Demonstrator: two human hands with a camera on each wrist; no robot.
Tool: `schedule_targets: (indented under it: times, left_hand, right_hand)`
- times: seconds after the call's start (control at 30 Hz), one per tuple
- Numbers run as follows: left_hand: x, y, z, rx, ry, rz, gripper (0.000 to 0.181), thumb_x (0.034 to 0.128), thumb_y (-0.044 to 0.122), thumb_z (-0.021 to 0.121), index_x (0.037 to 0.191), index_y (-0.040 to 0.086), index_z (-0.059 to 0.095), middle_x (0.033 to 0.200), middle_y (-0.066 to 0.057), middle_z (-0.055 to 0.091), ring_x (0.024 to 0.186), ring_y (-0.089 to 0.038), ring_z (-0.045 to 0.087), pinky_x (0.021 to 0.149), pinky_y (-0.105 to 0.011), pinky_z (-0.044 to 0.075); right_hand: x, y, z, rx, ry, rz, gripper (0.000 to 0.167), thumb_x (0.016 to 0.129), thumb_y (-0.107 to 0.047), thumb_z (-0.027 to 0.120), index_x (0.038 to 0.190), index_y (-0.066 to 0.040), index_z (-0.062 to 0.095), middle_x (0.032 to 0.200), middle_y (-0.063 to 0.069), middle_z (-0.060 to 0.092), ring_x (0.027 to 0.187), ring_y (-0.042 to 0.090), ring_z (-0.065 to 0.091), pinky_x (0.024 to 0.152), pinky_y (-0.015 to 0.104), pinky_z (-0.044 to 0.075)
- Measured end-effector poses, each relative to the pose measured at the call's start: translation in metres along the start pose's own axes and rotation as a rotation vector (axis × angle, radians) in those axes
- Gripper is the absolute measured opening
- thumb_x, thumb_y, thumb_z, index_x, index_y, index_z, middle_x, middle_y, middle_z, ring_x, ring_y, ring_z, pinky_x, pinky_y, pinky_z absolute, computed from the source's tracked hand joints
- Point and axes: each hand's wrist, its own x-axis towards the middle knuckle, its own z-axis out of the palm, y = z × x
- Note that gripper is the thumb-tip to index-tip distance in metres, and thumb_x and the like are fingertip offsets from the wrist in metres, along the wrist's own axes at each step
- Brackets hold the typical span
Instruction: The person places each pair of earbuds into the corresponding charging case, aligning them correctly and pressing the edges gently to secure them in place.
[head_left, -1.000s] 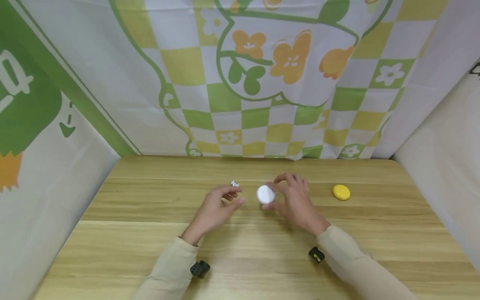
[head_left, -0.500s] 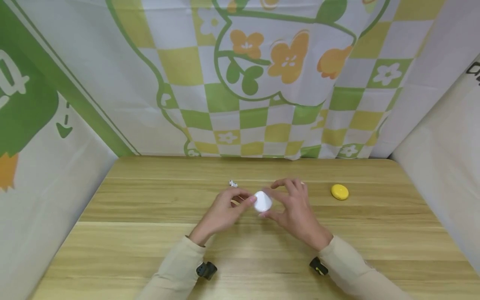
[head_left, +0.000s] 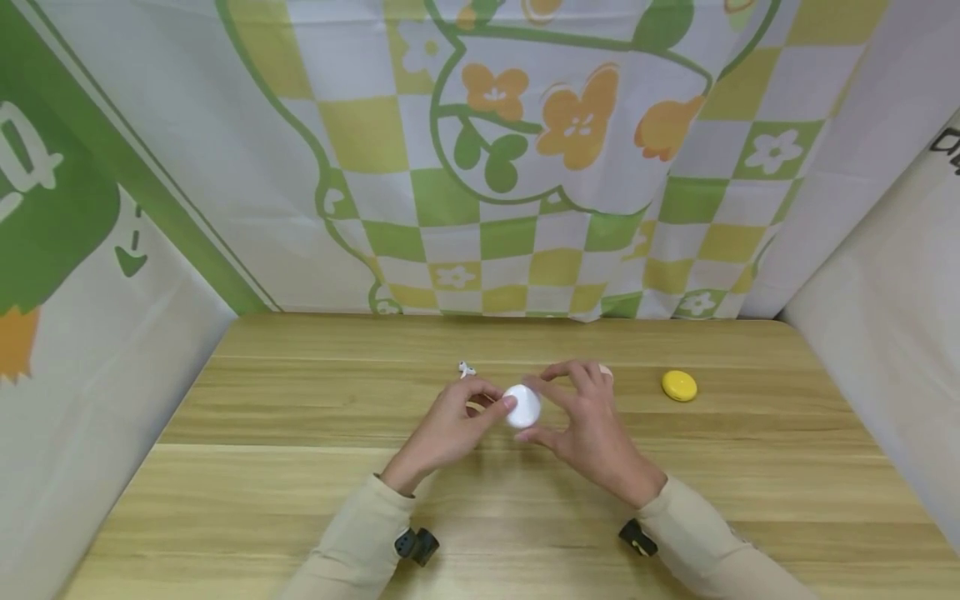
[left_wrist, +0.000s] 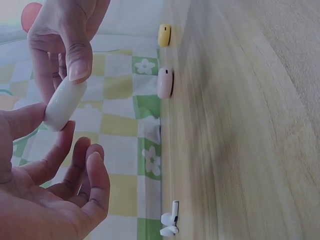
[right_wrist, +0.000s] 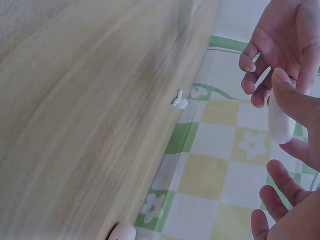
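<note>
A small round white earbud case (head_left: 527, 407) is held above the table between both hands. My left hand (head_left: 459, 423) pinches its left side with thumb and index finger (left_wrist: 56, 157); its other fingers are loosely bent. From the right, my right hand (head_left: 592, 421) grips the rim between thumb (right_wrist: 295, 102) and index finger. Seen edge-on in the left wrist view, the case (left_wrist: 64, 104) looks thick and smooth, with no gap visible. Two white earbuds (head_left: 467, 369) lie on the table just beyond the left hand.
A yellow round case (head_left: 679, 386) lies to the right on the wooden table (head_left: 300, 500). Behind the right hand sits a pale pink case (left_wrist: 165, 83), mostly hidden in the head view. A patterned cloth (head_left: 517, 242) hangs along the table's back edge.
My left hand has moved right and now pinches the white case, which it stood apart from a second ago. The case has come slightly left and nearer, with the right hand still on it.
</note>
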Motion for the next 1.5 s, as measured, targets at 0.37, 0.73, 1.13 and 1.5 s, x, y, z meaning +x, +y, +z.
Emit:
schedule_targets:
  times: [0.37,0.73,1.13,1.5]
  left_hand:
    - [-0.003,0.009,-0.001,0.012,0.085,0.034,0.019,0.0989,0.019,0.068,0.109,0.003,0.070,0.107,-0.005,0.066,0.100,-0.021,0.061,0.086,-0.043,0.053]
    - [-0.003,0.018,-0.001,-0.003,0.076,0.095,0.018,0.0986,0.019,0.069,0.110,0.005,0.070,0.114,-0.005,0.062,0.107,-0.023,0.057,0.089,-0.045,0.052]
    - [-0.006,0.021,0.001,0.022,0.060,0.147,0.021,0.0981,0.023,0.070,0.110,0.006,0.071,0.116,-0.005,0.061,0.107,-0.024,0.056,0.089,-0.046,0.051]
    - [-0.007,0.023,0.001,0.073,0.079,0.192,0.018,0.0962,0.025,0.073,0.107,0.010,0.073,0.115,-0.001,0.061,0.108,-0.018,0.055,0.090,-0.043,0.051]
  right_hand:
    - [-0.002,0.004,-0.012,0.207,-0.072,0.195,0.052,0.071,-0.024,0.094,0.118,-0.010,0.076,0.105,0.006,0.066,0.101,0.023,0.055,0.086,0.044,0.043]
    - [0.004,0.005,-0.019,0.449,-0.201,0.415,0.029,0.087,-0.016,0.083,0.114,-0.009,0.077,0.104,-0.001,0.071,0.095,0.020,0.064,0.083,0.044,0.056]
    - [0.004,0.003,-0.020,0.562,-0.219,0.450,0.016,0.087,-0.009,0.081,0.102,-0.007,0.080,0.101,0.002,0.070,0.096,0.021,0.063,0.081,0.040,0.057]
    - [0.002,0.000,-0.021,0.599,-0.203,0.447,0.017,0.086,-0.009,0.082,0.103,-0.007,0.081,0.102,0.003,0.070,0.101,0.023,0.060,0.084,0.044,0.054]
